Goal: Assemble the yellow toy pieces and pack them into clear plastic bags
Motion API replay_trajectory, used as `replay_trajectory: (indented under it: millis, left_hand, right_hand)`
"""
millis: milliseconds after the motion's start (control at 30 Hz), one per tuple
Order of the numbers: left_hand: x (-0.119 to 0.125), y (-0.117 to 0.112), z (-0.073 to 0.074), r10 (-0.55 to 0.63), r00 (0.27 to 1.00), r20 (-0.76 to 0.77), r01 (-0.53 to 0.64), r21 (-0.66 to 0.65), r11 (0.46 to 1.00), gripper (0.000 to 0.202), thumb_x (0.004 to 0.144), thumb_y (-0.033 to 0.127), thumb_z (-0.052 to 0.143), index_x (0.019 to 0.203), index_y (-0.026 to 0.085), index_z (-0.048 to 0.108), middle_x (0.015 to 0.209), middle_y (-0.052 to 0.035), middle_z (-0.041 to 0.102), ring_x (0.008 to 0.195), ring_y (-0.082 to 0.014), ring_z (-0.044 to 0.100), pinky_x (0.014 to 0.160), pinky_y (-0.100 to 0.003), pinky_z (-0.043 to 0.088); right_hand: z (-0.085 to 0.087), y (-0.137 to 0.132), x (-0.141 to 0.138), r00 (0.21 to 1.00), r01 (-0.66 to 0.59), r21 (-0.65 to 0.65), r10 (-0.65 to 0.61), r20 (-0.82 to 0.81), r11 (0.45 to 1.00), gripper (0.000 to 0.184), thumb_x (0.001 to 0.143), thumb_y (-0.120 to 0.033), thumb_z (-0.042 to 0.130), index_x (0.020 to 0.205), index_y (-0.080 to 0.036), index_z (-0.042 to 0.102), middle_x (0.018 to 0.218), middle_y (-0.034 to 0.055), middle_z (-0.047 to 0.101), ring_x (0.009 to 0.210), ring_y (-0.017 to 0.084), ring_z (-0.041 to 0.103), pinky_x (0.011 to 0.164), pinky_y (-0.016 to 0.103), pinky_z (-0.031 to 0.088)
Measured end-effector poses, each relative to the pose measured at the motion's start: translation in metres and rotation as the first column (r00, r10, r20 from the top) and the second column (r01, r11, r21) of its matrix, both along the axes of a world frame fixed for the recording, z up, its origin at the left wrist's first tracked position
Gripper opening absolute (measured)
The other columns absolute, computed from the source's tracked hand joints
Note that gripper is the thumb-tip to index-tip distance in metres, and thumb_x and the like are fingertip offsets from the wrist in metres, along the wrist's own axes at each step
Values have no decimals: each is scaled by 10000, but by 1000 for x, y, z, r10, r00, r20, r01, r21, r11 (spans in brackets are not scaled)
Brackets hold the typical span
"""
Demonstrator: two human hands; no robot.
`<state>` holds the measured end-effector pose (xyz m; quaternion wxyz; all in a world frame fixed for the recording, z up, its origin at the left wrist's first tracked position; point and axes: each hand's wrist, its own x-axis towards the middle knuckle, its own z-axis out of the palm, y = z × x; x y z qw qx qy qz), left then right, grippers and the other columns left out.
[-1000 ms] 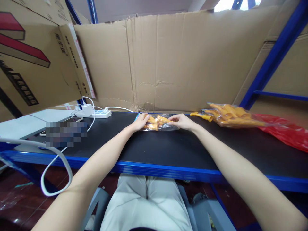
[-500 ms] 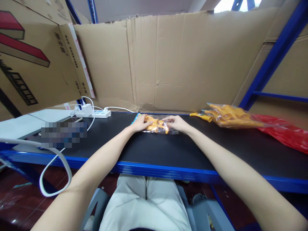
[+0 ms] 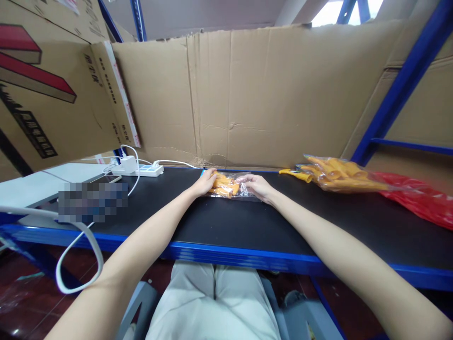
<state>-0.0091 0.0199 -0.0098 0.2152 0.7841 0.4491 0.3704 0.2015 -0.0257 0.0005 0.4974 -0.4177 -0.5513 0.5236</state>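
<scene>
A small clear plastic bag of orange pieces point(image 3: 226, 186) lies on the black worktop point(image 3: 219, 217), near the cardboard back wall. My left hand point(image 3: 204, 183) grips the bag's left end, fingers curled over it. My right hand point(image 3: 255, 185) presses on the bag's right end with fingers closed on the clear film. Both forearms stretch forward over the blue front edge.
A larger clear bag of orange pieces point(image 3: 336, 173) lies at the right on red plastic point(image 3: 417, 199), with one loose orange piece point(image 3: 296, 174) beside it. A white power strip point(image 3: 141, 168) with cables sits at the back left. Cardboard walls point(image 3: 247, 94) close in the bench.
My right hand has slid leftward along the small bag, bunching it shorter between both hands. The camera view has tipped slightly downward.
</scene>
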Motion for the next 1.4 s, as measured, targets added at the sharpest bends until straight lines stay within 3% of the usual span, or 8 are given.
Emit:
replay_trajectory:
  millis: [333, 467, 533, 633, 733, 800, 1000, 1400]
  left_hand:
    - [1, 2, 0, 31, 998, -54, -30, 22, 999, 413, 792, 154, 359, 1190, 62, 419, 1252, -163, 447, 1169, -228, 403, 1003, -366, 287]
    - [-3, 7, -1, 27, 984, -178, -10, 98, 995, 404, 750, 100, 350, 1136, 79, 466, 1208, -151, 482, 1161, -240, 404, 1006, -387, 280]
    - [-6, 10, -1, 46, 978, -204, -27, 96, 995, 420, 736, 88, 350, 1141, 82, 462, 1209, -149, 482, 1167, -242, 397, 1007, -390, 280]
    - [-11, 12, -2, 70, 973, -220, -58, 63, 996, 447, 735, 89, 348, 1172, 75, 440, 1232, -157, 466, 1181, -244, 386, 1013, -392, 272]
    - [-14, 13, -2, 73, 972, -222, -63, 52, 997, 441, 762, 116, 335, 1189, 58, 430, 1250, -173, 449, 1187, -244, 383, 1019, -386, 264]
    - [-16, 13, -2, 74, 970, -231, -63, 52, 997, 439, 790, 151, 320, 1203, 38, 418, 1257, -188, 438, 1190, -245, 379, 1019, -375, 264]
    - [-18, 14, -3, 88, 957, -276, -78, 47, 996, 443, 841, 229, 275, 1221, 37, 396, 1272, -186, 425, 1198, -231, 377, 1019, -351, 261]
    - [-18, 15, -3, 78, 936, -342, -56, 73, 996, 432, 854, 226, 258, 1231, 52, 375, 1281, -177, 420, 1200, -215, 382, 1018, -331, 267]
  right_hand:
    - [5, 0, 0, 979, -199, 96, 193, 69, 975, 190, 553, -86, 582, 720, -147, 650, 963, 60, 639, 867, 148, 583, 817, 286, 437]
    - [13, 18, 29, 954, 98, 185, -145, 261, 978, 165, 607, -90, 495, 702, -136, 623, 825, 69, 649, 804, 154, 595, 775, 303, 451]
    - [15, 26, 59, 803, 335, 365, -466, 372, 868, 203, 657, -105, 438, 744, -129, 620, 820, 84, 637, 819, 165, 587, 788, 316, 441]
    - [10, 31, 110, 394, 415, 667, -783, 481, 619, 315, 685, -105, 420, 940, -112, 605, 1025, 128, 572, 990, 200, 516, 887, 326, 374]
    - [-5, 29, 147, 78, 459, 681, -789, 609, 571, 492, 712, -169, 474, 1195, -82, 460, 1266, 169, 394, 1178, 263, 359, 959, 371, 291]
    - [-15, 27, 157, -30, 530, 602, -696, 717, 597, 562, 724, -211, 498, 1255, -60, 389, 1328, 185, 304, 1236, 285, 273, 986, 385, 251]
    - [-22, 28, 152, -100, 571, 446, -480, 871, 689, 487, 766, -247, 451, 1233, -111, 422, 1312, 155, 348, 1266, 273, 207, 997, 460, 218]
    - [-16, 24, 146, -177, 619, 530, -554, 813, 579, 485, 732, -198, 469, 1195, -53, 462, 1185, 212, 448, 1132, 315, 395, 894, 464, 341]
